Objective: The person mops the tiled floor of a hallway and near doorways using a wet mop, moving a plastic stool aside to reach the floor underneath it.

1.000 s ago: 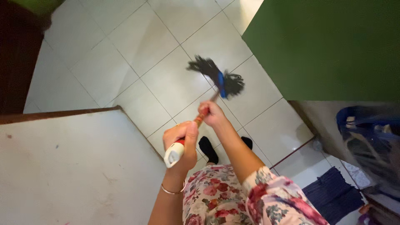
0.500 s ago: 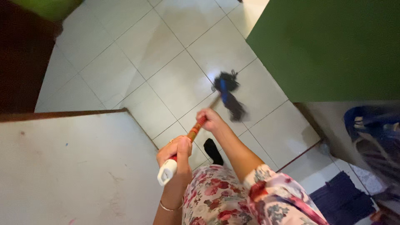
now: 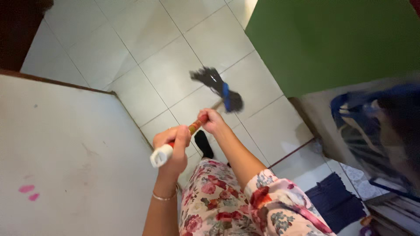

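On the pale tiled floor (image 3: 144, 83), between white wall and green wall (image 3: 332, 43): mopping mid-stroke. Left hand (image 3: 173, 148) clenched round the mop handle (image 3: 192, 127) near its white end, right hand (image 3: 212, 121) gripping lower down; dark mop head (image 3: 216, 87) on the tiles ahead. Next, likely another sweep sideways.

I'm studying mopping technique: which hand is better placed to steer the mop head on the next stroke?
Probably the right hand: it grips the handle lower, nearer the dark mop head on the tiled floor. The left hand holds the white top end, acting more as a pivot.
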